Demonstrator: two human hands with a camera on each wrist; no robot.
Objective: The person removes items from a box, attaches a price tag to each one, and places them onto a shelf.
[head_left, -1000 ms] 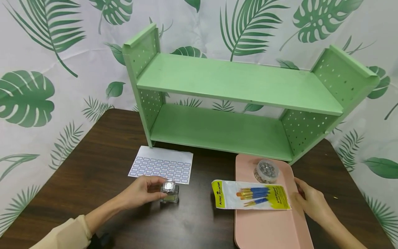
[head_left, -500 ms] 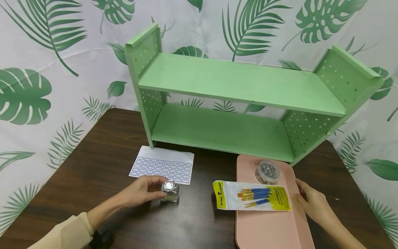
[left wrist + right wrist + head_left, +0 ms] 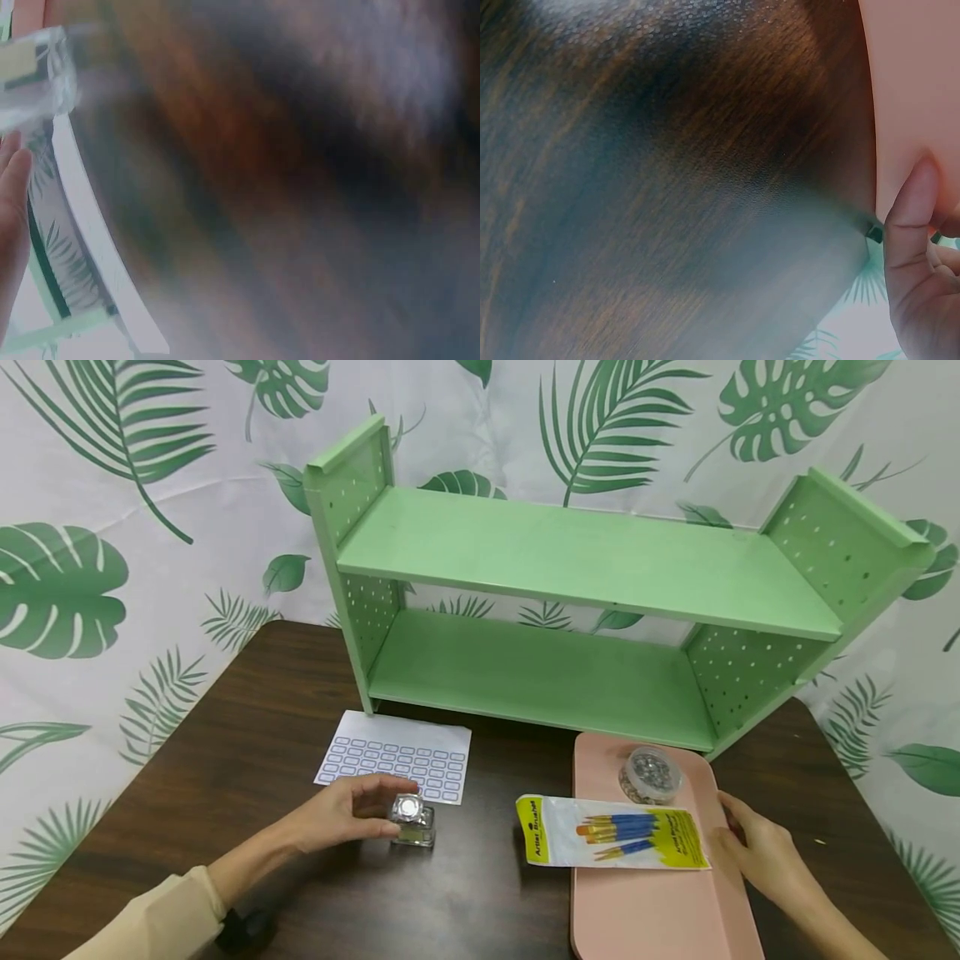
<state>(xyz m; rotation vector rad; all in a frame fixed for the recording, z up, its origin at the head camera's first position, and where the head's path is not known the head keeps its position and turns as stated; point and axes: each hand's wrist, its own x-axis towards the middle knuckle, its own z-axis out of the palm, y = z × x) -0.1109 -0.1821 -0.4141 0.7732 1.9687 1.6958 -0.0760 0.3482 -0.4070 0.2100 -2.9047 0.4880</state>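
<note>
Head view: the pink tray is gripped at its right rim by the right hand. Well left of the tray, a small glass bottle stands on the dark table, bracketed by the parted thumb and fingers of the left hand; that hand is loosely open, and whether the glass is touched cannot be told. In the tray's far end a clear round tub is seen, filled with grey bits. Blue-handled brushes are held in a brush packet, laid across the tray and jutting past its left rim. Beyond the tray: green shelf. Left of it: printed sheet.

Left wrist view: a pale yellowish patch is shown clearly within the bottle, cut by the frame; tub and packet are not shown.

Right wrist view: the thumb, hidden in part from above, is seen laid on the tray's surface, fingers curled at its rim.
</note>
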